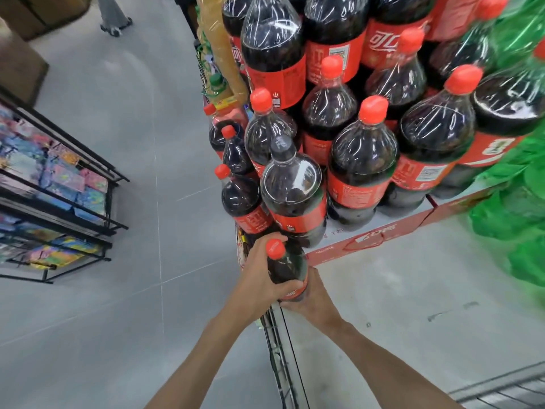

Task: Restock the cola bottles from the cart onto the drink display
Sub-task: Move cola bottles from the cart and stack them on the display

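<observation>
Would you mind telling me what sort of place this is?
Most likely a supermarket aisle: stacked cola bottles on a red display base, a rack of packaged goods, and a wire cart.

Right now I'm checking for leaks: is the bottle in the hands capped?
Capped. The held cola bottle has its red cap on the neck, gripped by the left hand and right hand.

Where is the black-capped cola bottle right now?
In the head view, the black-capped cola bottle stands at the display's front left corner, just above the red-capped bottle held in both hands, with red-capped bottles on either side.
</observation>
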Motion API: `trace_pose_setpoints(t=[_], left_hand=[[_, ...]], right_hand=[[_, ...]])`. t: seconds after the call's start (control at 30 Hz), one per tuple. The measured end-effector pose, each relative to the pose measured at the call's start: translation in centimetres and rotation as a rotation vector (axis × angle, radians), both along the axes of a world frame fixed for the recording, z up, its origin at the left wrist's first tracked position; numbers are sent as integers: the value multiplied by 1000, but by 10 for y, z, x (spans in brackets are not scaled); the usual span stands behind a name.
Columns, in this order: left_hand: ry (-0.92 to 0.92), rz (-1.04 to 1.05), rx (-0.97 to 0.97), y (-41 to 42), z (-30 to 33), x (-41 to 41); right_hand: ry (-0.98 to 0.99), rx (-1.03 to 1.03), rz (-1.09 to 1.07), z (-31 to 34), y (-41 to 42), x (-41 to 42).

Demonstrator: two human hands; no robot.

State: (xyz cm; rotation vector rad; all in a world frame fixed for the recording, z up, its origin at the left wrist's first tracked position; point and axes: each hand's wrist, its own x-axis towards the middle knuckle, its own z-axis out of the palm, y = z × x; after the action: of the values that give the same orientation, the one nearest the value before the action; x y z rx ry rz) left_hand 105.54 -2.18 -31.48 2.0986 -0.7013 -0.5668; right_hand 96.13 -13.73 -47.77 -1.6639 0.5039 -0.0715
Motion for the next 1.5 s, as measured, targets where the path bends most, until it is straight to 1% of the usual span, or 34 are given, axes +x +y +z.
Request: trace_pose_setpoints(t=[0.1,0.2,0.3,0.4,0.5,0.57,0.63,0.73,0.77,0.83,0.9,1.0,1.2,1.27,1.37,1.5], left_hand=[[-6,14,7,-2,1,-4],[-10,27,12,-2,0,-6],[21,57,42,1,-1,-11],[70,103,30,2,1,-15],[100,130,36,7,10,-22],[93,148,39,15,19,-33],[88,194,79,28,24,-48],[65,184,314,58,14,-69],[59,143,419,64,15,-78],[11,-59,612,66,13,-93],[-54,-283,706,54,19,-112],[-197,-494,659,10,35,-145],[-571,-736,448,-114,74,-230],[-641,-803,384,-157,88,-268],[-747,-898,336,-222,104,-332],[-795,-974,247,-308,112,-431]], right_hand=[[23,-1,30,-5,-3,-2],[18,-92,98,-4,-11,-2],[2,-80,156,5,-19,-2],[-14,-80,253,17,-29,-7],[57,-109,368,28,-40,-18],[178,-190,426,33,-52,-30],[287,-332,465,40,-66,-44],[343,-499,524,65,-88,-75],[359,-547,532,74,-96,-87],[382,-641,518,93,-112,-114],[396,-739,502,111,-129,-144],[421,-874,473,144,-155,-197],[454,-1034,336,223,-206,-328],[452,-1089,262,244,-225,-378],[454,-1156,157,264,-262,-458],[505,-1202,17,291,-311,-579]])
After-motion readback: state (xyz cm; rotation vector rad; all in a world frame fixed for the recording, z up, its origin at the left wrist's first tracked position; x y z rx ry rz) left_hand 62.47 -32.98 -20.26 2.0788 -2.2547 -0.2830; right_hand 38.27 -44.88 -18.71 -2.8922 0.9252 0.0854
